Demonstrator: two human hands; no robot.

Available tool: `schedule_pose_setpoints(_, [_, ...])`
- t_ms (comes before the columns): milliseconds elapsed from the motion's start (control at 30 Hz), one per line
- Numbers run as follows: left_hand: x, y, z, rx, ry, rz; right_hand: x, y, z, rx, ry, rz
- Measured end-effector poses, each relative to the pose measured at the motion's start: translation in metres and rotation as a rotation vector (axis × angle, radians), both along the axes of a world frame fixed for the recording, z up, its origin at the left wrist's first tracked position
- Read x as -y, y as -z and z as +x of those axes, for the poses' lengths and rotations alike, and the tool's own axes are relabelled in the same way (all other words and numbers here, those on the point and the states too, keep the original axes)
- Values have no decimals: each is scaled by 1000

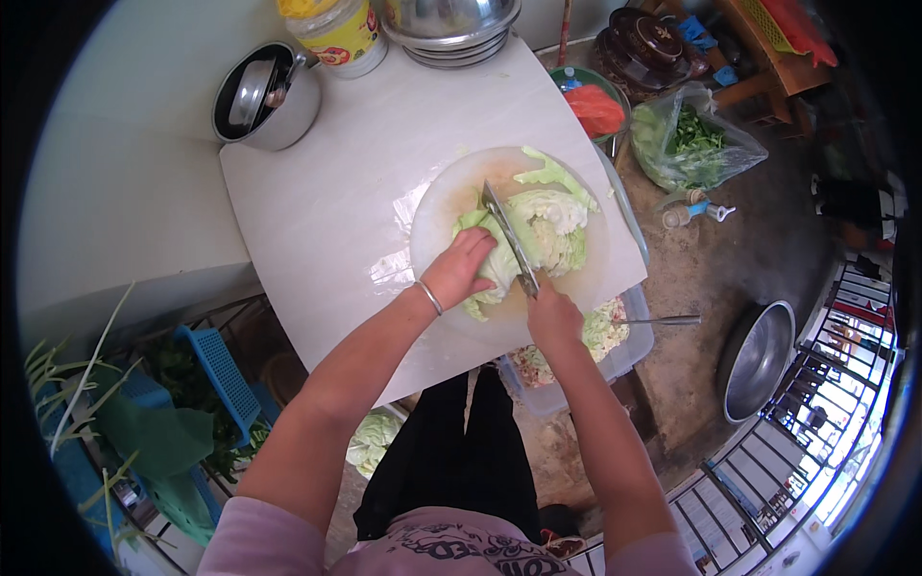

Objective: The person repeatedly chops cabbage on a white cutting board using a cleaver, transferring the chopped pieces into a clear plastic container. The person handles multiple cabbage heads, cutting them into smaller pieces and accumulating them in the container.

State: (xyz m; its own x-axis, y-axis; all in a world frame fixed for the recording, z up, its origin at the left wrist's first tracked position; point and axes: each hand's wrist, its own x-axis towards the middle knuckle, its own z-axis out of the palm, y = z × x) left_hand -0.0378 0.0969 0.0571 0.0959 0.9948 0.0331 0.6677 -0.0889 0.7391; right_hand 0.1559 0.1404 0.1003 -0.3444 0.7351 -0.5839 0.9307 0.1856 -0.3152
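Observation:
A round white cutting board (448,189) lies on the white table. My right hand (555,317) grips the handle of a cleaver (508,234), whose blade points away from me and stands on edge between two portions of cabbage. Left of the blade, my left hand (461,266) presses on one portion of green cabbage (497,270), thumb and fingers spread on it. On the blade's right lies another piece of cabbage (558,223), its cut layers showing. A loose cabbage leaf (551,171) rests near the board's far right rim. The blade's lower edge is hidden.
On the table (324,216) stand a metal pot (288,108), a plastic jar (346,43) and stacked metal bowls (454,36). Below its right edge, a clear plastic tub (641,338) holds chopped cabbage. A bag of greens (691,144) and a wide metal basin (760,363) are on the floor.

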Motion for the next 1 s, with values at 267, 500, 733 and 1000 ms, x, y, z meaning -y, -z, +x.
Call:
schedule_pose_setpoints(267, [4,4,8,-113,-74,4,17,61,13,-46,71,99])
schedule_pose_setpoints(500, [6,-1,64,-161,-610,-143,30,5,42,-193,142,218])
schedule_pose_setpoints(733, [14,17,20,-172,-465,-1,47,-7,79,-537,447,298])
schedule_pose_setpoints(1000, [-43,-32,-5,-335,-31,-191,77,-1,99,-790,1021,-30])
